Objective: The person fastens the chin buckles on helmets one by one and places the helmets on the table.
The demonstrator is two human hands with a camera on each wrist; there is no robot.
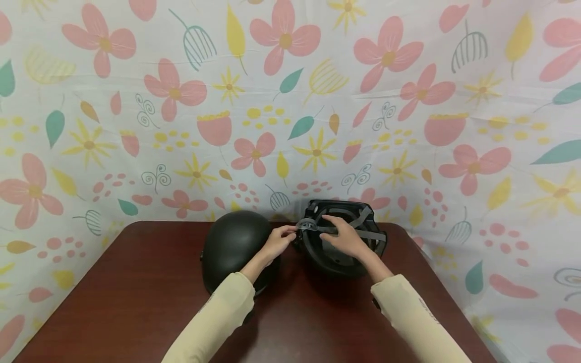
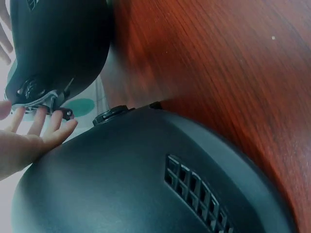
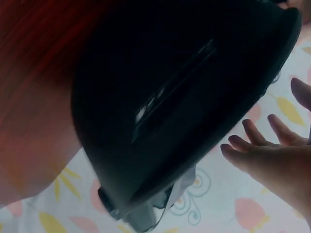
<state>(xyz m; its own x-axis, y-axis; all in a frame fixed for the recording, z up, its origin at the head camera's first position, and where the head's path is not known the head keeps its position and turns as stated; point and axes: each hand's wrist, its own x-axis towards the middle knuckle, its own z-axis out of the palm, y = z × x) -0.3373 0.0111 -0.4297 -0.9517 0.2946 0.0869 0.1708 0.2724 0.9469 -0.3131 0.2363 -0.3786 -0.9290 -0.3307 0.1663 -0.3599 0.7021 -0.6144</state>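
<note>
A black helmet (image 1: pixel 338 252) lies upturned on the table, its padded inside and grey chin straps (image 1: pixel 369 235) facing up. My left hand (image 1: pixel 278 243) reaches over a second black helmet (image 1: pixel 236 242), which sits dome up. In the left wrist view the left fingers (image 2: pixel 38 127) are nearly straight, their tips at the upturned helmet's edge beside a strap and small black fitting (image 2: pixel 65 113). Over the upturned helmet's opening is my right hand (image 1: pixel 346 239), fingers spread and loosely bent near the strap. Nothing shows between those fingers in the right wrist view.
Both helmets stand side by side toward the back of the dark reddish-brown table (image 1: pixel 113 292). Close behind the table's far edge hangs a white cloth (image 1: pixel 290 111) printed with flowers and leaves. A vent grille (image 2: pixel 194 191) shows on the dome-up helmet's side.
</note>
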